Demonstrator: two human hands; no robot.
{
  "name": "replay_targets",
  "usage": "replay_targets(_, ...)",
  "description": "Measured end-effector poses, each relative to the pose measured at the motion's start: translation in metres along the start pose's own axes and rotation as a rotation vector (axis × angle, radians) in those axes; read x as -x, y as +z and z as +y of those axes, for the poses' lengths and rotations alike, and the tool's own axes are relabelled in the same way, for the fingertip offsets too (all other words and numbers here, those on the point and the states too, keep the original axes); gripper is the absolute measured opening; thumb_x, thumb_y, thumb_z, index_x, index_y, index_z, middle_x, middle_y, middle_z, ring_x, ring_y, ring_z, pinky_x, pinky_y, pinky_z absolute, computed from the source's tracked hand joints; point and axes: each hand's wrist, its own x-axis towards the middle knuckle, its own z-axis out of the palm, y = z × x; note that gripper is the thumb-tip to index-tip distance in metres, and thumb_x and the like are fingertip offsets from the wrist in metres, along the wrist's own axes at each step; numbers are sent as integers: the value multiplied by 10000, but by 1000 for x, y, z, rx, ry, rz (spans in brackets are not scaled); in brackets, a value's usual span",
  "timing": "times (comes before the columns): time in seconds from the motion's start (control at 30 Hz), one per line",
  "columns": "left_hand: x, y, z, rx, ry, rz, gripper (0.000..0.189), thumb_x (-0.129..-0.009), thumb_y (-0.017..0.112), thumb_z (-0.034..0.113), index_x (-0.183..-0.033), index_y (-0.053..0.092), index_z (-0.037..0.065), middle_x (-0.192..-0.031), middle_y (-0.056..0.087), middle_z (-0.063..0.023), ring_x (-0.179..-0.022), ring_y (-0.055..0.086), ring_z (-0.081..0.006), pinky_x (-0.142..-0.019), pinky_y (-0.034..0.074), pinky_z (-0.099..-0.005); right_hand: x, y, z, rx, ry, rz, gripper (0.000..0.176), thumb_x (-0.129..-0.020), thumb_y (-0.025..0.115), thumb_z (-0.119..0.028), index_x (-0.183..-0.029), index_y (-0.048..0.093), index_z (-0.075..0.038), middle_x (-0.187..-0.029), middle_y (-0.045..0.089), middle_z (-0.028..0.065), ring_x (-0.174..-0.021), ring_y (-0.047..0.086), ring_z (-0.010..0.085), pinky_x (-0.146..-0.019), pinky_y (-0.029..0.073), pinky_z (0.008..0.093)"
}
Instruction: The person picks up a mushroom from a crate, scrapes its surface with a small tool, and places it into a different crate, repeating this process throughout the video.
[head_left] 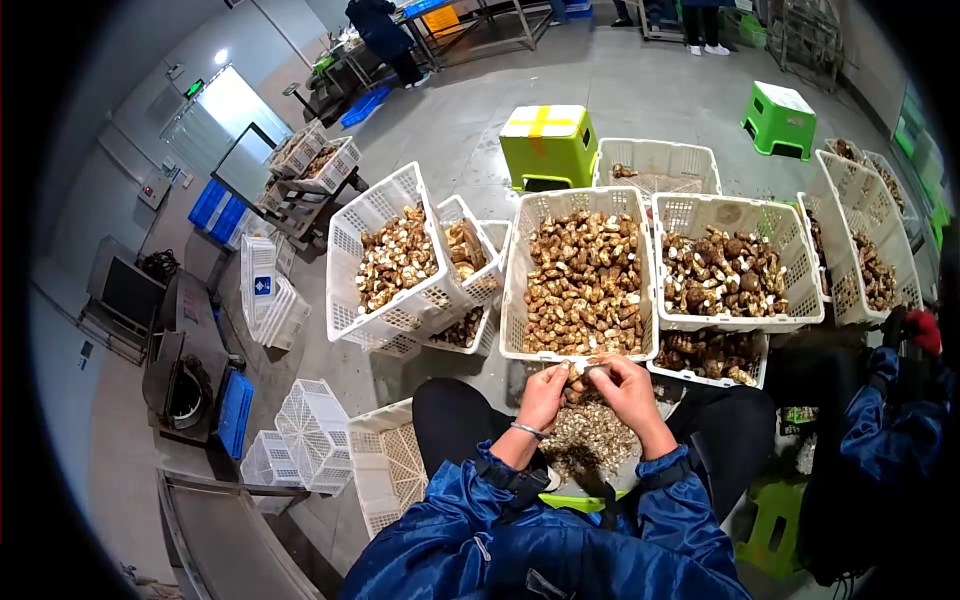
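My left hand (pixel 541 400) and my right hand (pixel 627 395) meet in front of me, fingers closed around a small brown-and-white mushroom (pixel 577 374). The fingers cover much of it, and whether a small tool is also in them does not show. Just beyond the hands stands a white crate (pixel 510 290) heaped with mushrooms (pixel 585 280). Below the hands, between my knees, lies a pile of pale trimmings (pixel 595 435) with dark bits on its near side.
More mushroom crates stand left (pixel 345 300) and right (pixel 740 322). A yellow-green stool (pixel 545 160) and a green stool (pixel 780 120) are farther back. Beside my left knee sits a white crate (pixel 375 430). A co-worker's blue sleeve (pixel 890 420) is close on the right.
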Motion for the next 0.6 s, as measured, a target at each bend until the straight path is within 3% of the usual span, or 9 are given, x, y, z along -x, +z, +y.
replay_targets(0.07, -4, -7, -6, 86, -61, -22, 287, -1061, 481, 287, -1046, 603, 28, -793, 656, -43, -584, 564, -90, -516, 454, -227, -2, -8, 5, -16, 216, -57, 194, -892, 701, -153, -920, 663, 35, -829, 641, 66, -714, 570, 130, -647, 457, 292)
replay_targets(0.1, -6, -10, -10, 132, -70, -41, 281, -1061, 480, 286, -1052, 598, 31, -800, 654, -46, -592, 568, -98, -522, 458, -232, -1, -5, -2, -99, 146, -15, 189, -895, 702, -154, -935, 672, 29, -830, 648, 56, -696, 565, 116, -628, 453, 279)
replay_targets(0.2, -11, -15, -19, 302, -154, -102, 264, -1061, 473, 294, -1073, 583, 54, -796, 612, -30, -593, 532, -98, -525, 455, -233, -4, 1, -2, 184, -299, 41, 180, -899, 698, -150, -953, 680, 21, -811, 645, 41, -674, 559, 104, -612, 450, 268)
replay_targets(0.23, -11, -15, -17, 429, -235, -134, 264, -1061, 474, 299, -1072, 584, 59, -781, 585, -14, -581, 504, -82, -516, 445, -218, -2, -4, -9, 190, -206, -19, 178, -901, 698, -147, -971, 685, 16, -811, 654, 38, -686, 573, 101, -622, 460, 264)
replay_targets(0.27, -10, -14, -16, 555, -316, -166, 264, -1060, 474, 305, -1071, 584, 65, -766, 558, 1, -570, 476, -67, -508, 436, -202, 1, -4, -7, 76, 28, -44, 176, -901, 696, -141, -972, 684, 19, -816, 659, 46, -719, 591, 113, -654, 472, 272)
replay_targets(0.33, -10, -15, -15, 769, -471, -232, 264, -1057, 479, 311, -1068, 584, 68, -748, 522, 19, -557, 441, -47, -489, 419, -180, 0, -5, -13, -41, 91, -16, 175, -905, 692, -142, -970, 684, 19, -795, 652, 39, -720, 587, 110, -659, 472, 272)
replay_targets(0.47, -8, -16, -9, 1028, -662, -290, 253, -1041, 516, 301, -1026, 588, 59, -746, 512, 18, -559, 441, -43, -453, 406, -165, -2, -6, -14, 115, -174, -56, 170, -894, 689, -122, -974, 672, 27, -877, 658, 92, -775, 616, 150, -685, 482, 281)
replay_targets(0.5, -7, -16, -8, 1046, -670, -293, 251, -1038, 523, 299, -1010, 588, 58, -746, 513, 17, -561, 446, -44, -457, 410, -166, -1, -10, -21, 100, -84, -105, 177, -880, 694, -112, -976, 666, 33, -927, 660, 112, -810, 631, 185, -711, 491, 298)
replay_targets(0.6, -6, -15, -6, 1120, -719, -306, 254, -1027, 546, 294, -936, 585, 60, -745, 515, 16, -568, 462, -47, -476, 429, -176, -1, -8, -17, 66, -67, -66, 178, -871, 698, -105, -975, 666, 36, -924, 662, 102, -806, 632, 193, -717, 492, 307)
